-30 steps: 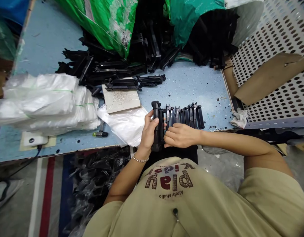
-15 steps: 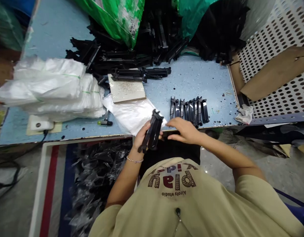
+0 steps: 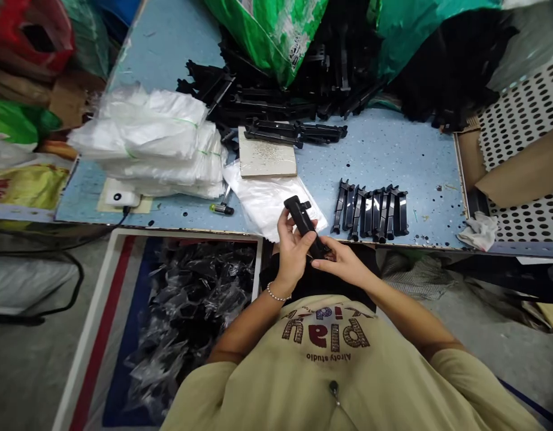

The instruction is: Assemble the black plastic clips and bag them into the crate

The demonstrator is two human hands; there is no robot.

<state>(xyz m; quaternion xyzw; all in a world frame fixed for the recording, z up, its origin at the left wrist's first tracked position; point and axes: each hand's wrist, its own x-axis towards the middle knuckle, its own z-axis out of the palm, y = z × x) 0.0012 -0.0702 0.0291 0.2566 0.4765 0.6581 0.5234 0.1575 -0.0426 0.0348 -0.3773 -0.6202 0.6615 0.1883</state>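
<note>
Between my two hands is a long black plastic part (image 3: 302, 218), tilted, just in front of the table edge. My left hand (image 3: 292, 251) is wrapped round its middle, thumb on top. My right hand (image 3: 341, 261) pinches its lower end. Whether it is one piece or two pressed together, I cannot tell. Beyond it lie flat white plastic bags (image 3: 269, 209), partly under a pale square board (image 3: 268, 157). To the right, several similar black parts (image 3: 369, 211) stand side by side in a row on the blue table (image 3: 384, 149).
Stacked clear bags (image 3: 154, 137) lie at the left, beside a small screwdriver-like tool (image 3: 221, 209) and a white box with a cable (image 3: 122, 194). A heap of black parts (image 3: 267, 105) spills from green sacks (image 3: 276, 36). Below left, a bin (image 3: 118, 287) holds bagged black pieces.
My right hand has come in from the right and taken hold of the part's lower end. The part has been turned, its upper end now leaning left. The view has shifted leftward.
</note>
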